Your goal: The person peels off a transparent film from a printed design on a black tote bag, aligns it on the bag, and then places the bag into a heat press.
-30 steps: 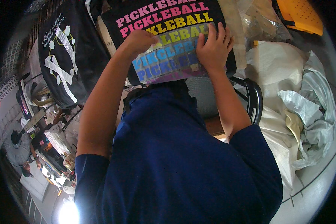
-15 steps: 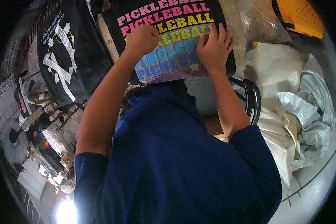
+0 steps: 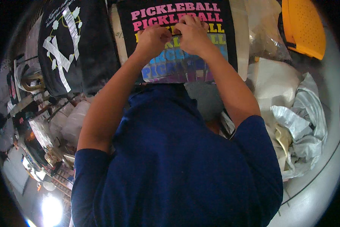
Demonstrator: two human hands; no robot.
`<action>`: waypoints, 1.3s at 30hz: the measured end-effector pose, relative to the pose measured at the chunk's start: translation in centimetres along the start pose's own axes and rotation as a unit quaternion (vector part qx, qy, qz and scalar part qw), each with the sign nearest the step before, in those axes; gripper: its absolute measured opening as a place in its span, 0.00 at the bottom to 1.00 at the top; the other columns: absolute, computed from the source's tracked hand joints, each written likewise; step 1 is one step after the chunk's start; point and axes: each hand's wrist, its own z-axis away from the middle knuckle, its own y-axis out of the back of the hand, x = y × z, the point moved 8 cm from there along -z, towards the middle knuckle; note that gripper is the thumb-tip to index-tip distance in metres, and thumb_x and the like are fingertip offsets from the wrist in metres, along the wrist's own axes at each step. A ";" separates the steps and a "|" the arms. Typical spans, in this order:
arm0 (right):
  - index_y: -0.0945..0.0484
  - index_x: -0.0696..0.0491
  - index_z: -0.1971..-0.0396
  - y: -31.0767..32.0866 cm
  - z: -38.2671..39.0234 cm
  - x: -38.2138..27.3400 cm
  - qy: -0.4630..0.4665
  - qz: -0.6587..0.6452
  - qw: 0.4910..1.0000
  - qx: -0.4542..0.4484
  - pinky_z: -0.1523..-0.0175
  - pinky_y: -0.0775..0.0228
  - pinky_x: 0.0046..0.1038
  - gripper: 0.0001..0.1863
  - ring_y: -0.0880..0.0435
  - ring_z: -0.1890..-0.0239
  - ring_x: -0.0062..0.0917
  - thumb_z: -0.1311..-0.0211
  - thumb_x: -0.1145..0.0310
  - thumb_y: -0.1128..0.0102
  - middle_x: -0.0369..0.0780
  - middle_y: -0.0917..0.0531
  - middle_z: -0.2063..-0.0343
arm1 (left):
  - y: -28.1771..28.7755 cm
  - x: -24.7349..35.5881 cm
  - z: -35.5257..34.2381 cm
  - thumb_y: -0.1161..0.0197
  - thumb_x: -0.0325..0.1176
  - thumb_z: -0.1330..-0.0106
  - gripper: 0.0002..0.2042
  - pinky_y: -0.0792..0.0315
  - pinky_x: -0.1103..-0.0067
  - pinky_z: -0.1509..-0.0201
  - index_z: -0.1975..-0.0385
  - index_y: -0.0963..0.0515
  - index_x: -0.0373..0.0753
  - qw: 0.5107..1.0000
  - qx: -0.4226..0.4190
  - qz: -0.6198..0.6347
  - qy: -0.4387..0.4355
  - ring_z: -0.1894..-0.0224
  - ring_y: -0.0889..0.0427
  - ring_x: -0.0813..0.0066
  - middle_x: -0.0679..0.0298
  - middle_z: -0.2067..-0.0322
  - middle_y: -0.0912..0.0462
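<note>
My two hands work close together over a black cloth panel [image 3: 173, 14] printed with rows of bright block lettering, the cloth lying directly under my fingers and reaching past them on both sides. My left hand [image 3: 151, 41] has its fingers curled in toward the palm; my right hand [image 3: 195, 38], just beside it, has its fingers bent and slightly apart, thumb side facing the left across a narrow gap. Whether either pinches anything, I cannot tell. On the near side of my fingers, a greyish, shiny layer [image 3: 177, 74] lies over the blue and purple rows; beyond them run the pink ones. Left of my fingers is a second black cloth [image 3: 92, 49] bearing silvery strips [image 3: 55, 53]. Well to their right, past a clear plastic bag [image 3: 268, 38], is a yellow-orange perforated piece [image 3: 304, 28]
</note>
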 end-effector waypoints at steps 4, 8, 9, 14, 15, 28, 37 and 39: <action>0.15 0.44 0.65 -0.2 -1.3 -0.6 -0.012 0.065 0.991 -0.115 0.41 0.42 0.54 0.15 0.34 0.39 0.37 0.58 0.70 0.33 0.37 0.27 0.50 | 0.6 1.3 0.4 0.33 0.33 0.42 0.05 0.32 0.64 0.50 0.67 0.16 0.47 0.999 0.020 -0.022 -0.024 0.56 0.19 0.62 0.66 0.66 0.18; 0.15 0.42 0.65 -0.6 -1.9 -0.5 -0.007 0.073 0.989 -0.127 0.39 0.44 0.55 0.14 0.35 0.38 0.38 0.56 0.70 0.34 0.37 0.27 0.49 | 1.0 1.6 0.9 0.33 0.33 0.42 0.04 0.35 0.64 0.47 0.68 0.17 0.46 0.998 0.041 -0.021 -0.037 0.54 0.21 0.62 0.67 0.66 0.19; 0.15 0.42 0.65 -0.5 -2.0 -0.4 -0.008 0.070 0.988 -0.140 0.38 0.44 0.55 0.14 0.35 0.38 0.38 0.56 0.70 0.34 0.37 0.27 0.48 | 1.0 1.6 0.9 0.33 0.33 0.42 0.04 0.35 0.64 0.47 0.68 0.17 0.46 0.998 0.045 -0.020 -0.037 0.54 0.21 0.62 0.67 0.66 0.19; 0.16 0.41 0.66 -0.5 -2.0 -0.5 -0.027 0.076 0.982 -0.171 0.37 0.47 0.55 0.15 0.35 0.38 0.36 0.56 0.74 0.36 0.36 0.28 0.48 | 1.0 1.8 0.9 0.33 0.33 0.43 0.04 0.35 0.64 0.48 0.69 0.17 0.46 0.999 0.035 -0.028 -0.025 0.55 0.21 0.61 0.66 0.67 0.19; 0.15 0.41 0.66 -0.5 -2.2 -0.6 -0.025 0.078 0.981 -0.178 0.37 0.46 0.56 0.14 0.35 0.38 0.37 0.55 0.72 0.35 0.36 0.28 0.48 | 1.1 1.7 1.0 0.34 0.32 0.43 0.04 0.34 0.64 0.48 0.69 0.17 0.46 0.998 0.044 -0.030 -0.030 0.55 0.21 0.61 0.66 0.67 0.19; 0.15 0.39 0.65 -0.9 -2.5 -0.2 -0.025 0.073 0.981 -0.176 0.36 0.48 0.61 0.12 0.35 0.37 0.38 0.50 0.70 0.36 0.37 0.28 0.46 | 0.9 1.7 0.9 0.33 0.32 0.43 0.03 0.34 0.63 0.49 0.69 0.18 0.47 0.997 0.042 -0.051 -0.026 0.54 0.21 0.61 0.66 0.66 0.19; 0.14 0.36 0.63 -1.2 -2.7 0.0 -0.029 0.083 0.978 -0.191 0.35 0.50 0.65 0.11 0.35 0.37 0.41 0.45 0.67 0.36 0.37 0.28 0.45 | 0.6 1.6 0.8 0.33 0.35 0.42 0.04 0.33 0.63 0.49 0.68 0.18 0.48 0.996 0.043 -0.069 -0.029 0.54 0.21 0.63 0.68 0.66 0.19; 0.14 0.36 0.63 -1.1 -2.8 -0.1 -0.033 0.075 0.977 -0.197 0.35 0.50 0.65 0.11 0.36 0.36 0.41 0.45 0.67 0.36 0.38 0.28 0.45 | 0.5 1.3 0.7 0.33 0.36 0.41 0.04 0.33 0.63 0.49 0.68 0.17 0.49 0.996 0.040 -0.069 -0.029 0.54 0.20 0.63 0.68 0.66 0.19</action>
